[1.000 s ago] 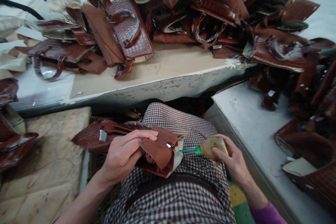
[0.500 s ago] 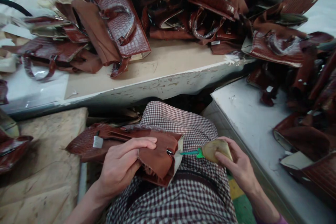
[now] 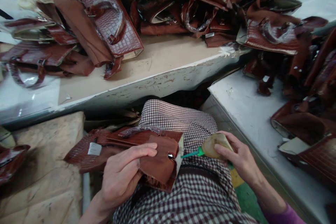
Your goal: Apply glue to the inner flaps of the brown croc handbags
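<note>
A brown crocodile-pattern bag (image 3: pixel 110 143) lies across my lap, on checked cloth. My left hand (image 3: pixel 123 175) is closed round its folded brown flap, thumb on top, next to a small metal stud. My right hand (image 3: pixel 236 157) grips a soft yellowish squeeze bottle (image 3: pixel 214 145) with a green nozzle. The nozzle tip points left and reaches the pale edge of the flap beside the stud.
A worn white worktable (image 3: pixel 147 87) ahead carries a heap of brown bags (image 3: pixel 110 21). A second white table (image 3: pixel 252 119) on the right holds more bags (image 3: pixel 301 122). A wooden board (image 3: pixel 44 168) lies at the left with a bag part on it.
Both hands and the bag have kept their hold and stayed almost still. The camera has tilted, so the tables and piles sit a little higher and further left in view.
</note>
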`<state>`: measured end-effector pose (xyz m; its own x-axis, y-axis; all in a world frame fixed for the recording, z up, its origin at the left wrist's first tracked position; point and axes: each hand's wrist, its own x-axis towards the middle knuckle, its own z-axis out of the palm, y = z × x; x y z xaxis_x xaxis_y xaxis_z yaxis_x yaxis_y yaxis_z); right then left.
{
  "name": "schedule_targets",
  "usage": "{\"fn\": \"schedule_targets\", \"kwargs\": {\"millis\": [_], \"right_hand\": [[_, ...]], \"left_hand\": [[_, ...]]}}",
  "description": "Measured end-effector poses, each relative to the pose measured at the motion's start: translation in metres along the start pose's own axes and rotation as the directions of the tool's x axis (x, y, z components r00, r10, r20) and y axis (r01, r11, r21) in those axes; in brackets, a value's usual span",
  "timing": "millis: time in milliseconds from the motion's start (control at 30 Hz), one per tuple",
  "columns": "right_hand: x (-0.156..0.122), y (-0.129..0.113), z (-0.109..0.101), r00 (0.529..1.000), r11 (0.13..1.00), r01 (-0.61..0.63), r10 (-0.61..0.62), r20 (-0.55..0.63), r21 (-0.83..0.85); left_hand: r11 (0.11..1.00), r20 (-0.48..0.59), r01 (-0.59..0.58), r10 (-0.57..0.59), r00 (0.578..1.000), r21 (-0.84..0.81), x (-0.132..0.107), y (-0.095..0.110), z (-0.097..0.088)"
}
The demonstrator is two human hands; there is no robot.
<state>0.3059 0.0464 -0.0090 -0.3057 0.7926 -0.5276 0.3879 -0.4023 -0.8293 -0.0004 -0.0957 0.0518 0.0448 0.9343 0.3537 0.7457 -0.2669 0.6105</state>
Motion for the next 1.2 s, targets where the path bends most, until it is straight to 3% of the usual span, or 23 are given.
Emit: {"fn": "schedule_targets", "kwargs": {"millis": [267,433,667,900,1200], "right_hand": [[-0.023,0.002,0.002,0.992,0.984,-0.093,0.077,0.103,0.155],[-0.036,0.004,0.005,0.996,0.986,-0.057,0.046,0.075,0.156],[-0.026,0.005,0.005,0.996,0.990,-0.081,0.085,-0.033,0.111],[-0.033,0.008,0.002,1.000,0.993,-0.009,0.005,0.028,0.121],[-0.018,0.029,-0.001,0.994,0.996,0.062,-0.057,-0.091,0.061]], "left_hand": [[1.000,0.021,-0.009,0.009,1.000,-0.007,-0.001,0.001,0.001],[1.000,0.033,0.014,-0.014,0.999,0.002,-0.002,-0.002,0.001],[1.000,0.028,-0.006,0.006,1.000,-0.018,0.002,-0.001,0.002],[1.000,0.013,0.007,-0.007,1.000,-0.020,0.006,0.001,0.001],[1.000,0.011,0.017,-0.018,1.000,0.016,0.010,0.000,-0.001]]}}
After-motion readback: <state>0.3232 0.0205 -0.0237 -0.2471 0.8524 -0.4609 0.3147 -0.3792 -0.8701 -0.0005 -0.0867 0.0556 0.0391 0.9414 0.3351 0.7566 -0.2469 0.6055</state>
